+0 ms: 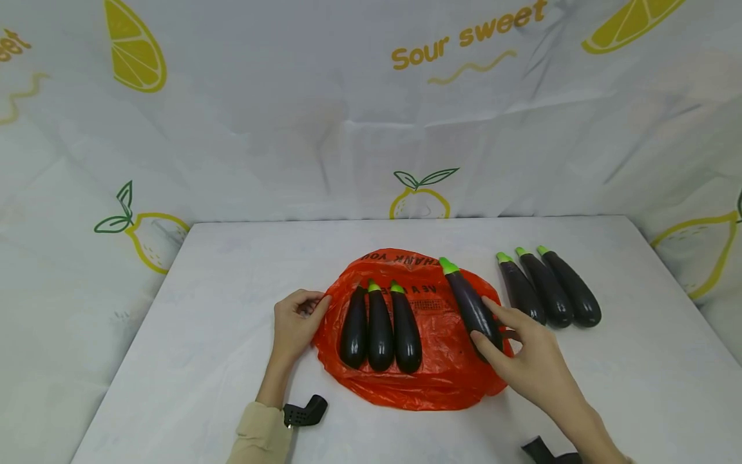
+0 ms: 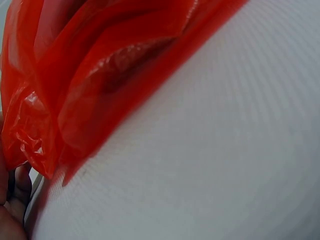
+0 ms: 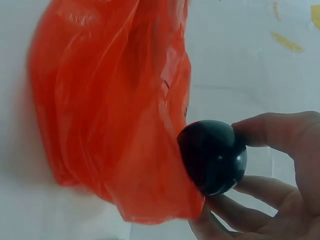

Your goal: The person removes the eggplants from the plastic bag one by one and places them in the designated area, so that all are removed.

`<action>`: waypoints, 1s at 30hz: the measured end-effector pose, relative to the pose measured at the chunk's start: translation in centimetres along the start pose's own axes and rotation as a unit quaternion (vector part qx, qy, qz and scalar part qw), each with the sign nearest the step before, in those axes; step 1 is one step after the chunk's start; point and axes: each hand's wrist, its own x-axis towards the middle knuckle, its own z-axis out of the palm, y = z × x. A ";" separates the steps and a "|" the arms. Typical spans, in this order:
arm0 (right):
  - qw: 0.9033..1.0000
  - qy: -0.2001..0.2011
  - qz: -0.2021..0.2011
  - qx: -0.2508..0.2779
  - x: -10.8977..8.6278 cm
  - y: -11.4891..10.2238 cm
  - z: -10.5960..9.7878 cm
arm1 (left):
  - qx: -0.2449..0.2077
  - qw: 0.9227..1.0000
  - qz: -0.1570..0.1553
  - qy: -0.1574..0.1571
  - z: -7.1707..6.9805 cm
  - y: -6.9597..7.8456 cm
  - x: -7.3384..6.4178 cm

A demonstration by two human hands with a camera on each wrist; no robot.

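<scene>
A red plastic bag (image 1: 446,386) with black lettering lies spread in the middle of the table. Three dark eggplants with green stem ends, the middle eggplant (image 1: 380,335) among them, lie side by side on the red plastic. My left hand (image 1: 298,325) pinches the bag's left edge between thumb and fingers. Over the bag's right side, my right hand (image 1: 524,348) grips another eggplant (image 1: 471,303) near its thick end, stem end pointing away. In the right wrist view the round bottom of this held eggplant (image 3: 215,157) shows beside the red plastic.
Three more eggplants, such as the rightmost eggplant (image 1: 570,290), lie slanted together on the table to the right of the bag. A white cloth (image 1: 290,129) with lemon prints hangs behind the white table (image 1: 226,270).
</scene>
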 end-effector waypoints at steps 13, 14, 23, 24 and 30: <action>0.998 0.054 -0.021 -0.016 0.5 2.0 -1.7 | 0.007 1.000 0.010 -0.001 0.0 -0.2 0.0; 0.998 0.059 -0.024 -0.018 0.6 2.3 -1.8 | 0.008 1.000 0.011 -0.001 0.0 -0.2 0.0; 0.995 0.087 -0.018 -0.038 1.0 4.7 -3.5 | 0.009 1.000 0.010 -0.002 0.0 -0.2 0.0; 0.995 0.088 -0.014 -0.039 1.1 4.9 -3.7 | 0.009 1.000 0.011 -0.002 0.0 -0.2 0.0; 0.996 0.078 0.000 -0.042 1.3 6.2 -4.7 | 0.009 1.000 0.014 0.001 0.1 -0.3 0.0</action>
